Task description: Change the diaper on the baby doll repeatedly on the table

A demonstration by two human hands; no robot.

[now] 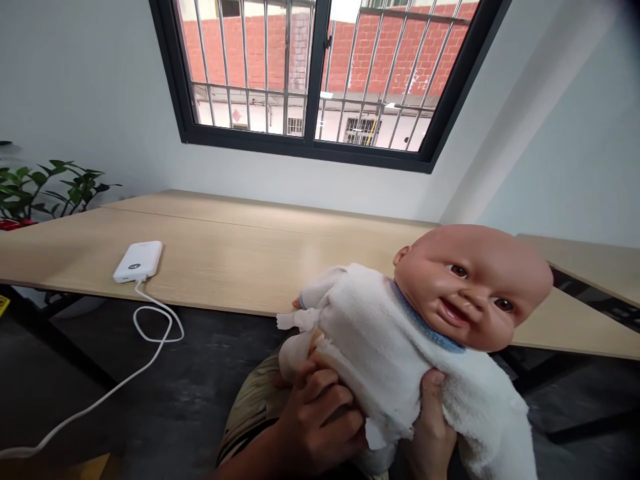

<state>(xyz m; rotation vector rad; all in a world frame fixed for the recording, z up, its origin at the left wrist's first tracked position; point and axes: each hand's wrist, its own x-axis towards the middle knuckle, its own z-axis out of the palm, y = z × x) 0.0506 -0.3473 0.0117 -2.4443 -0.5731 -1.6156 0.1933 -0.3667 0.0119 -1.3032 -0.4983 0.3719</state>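
A baby doll [380,333] in a white fleecy top with a blue collar leans over my lap, its bald head to the right, tilted and facing me. My right hand [434,423] grips the doll's side under its arm, thumb on the front of the top. At the doll's lower body, my left hand [325,410] has its fingers curled in; what they pinch is hidden behind the knuckles. A thin white strip [297,321] sticks out at the doll's hip, and a white flap [375,435] shows beside my left hand.
A pale wooden table [240,247] stands in front of me, below a barred window [310,80]. On its left part lies a white power bank [139,261], with a white cable [165,333] hanging down past the edge. A leafy plant [50,190] is at the far left.
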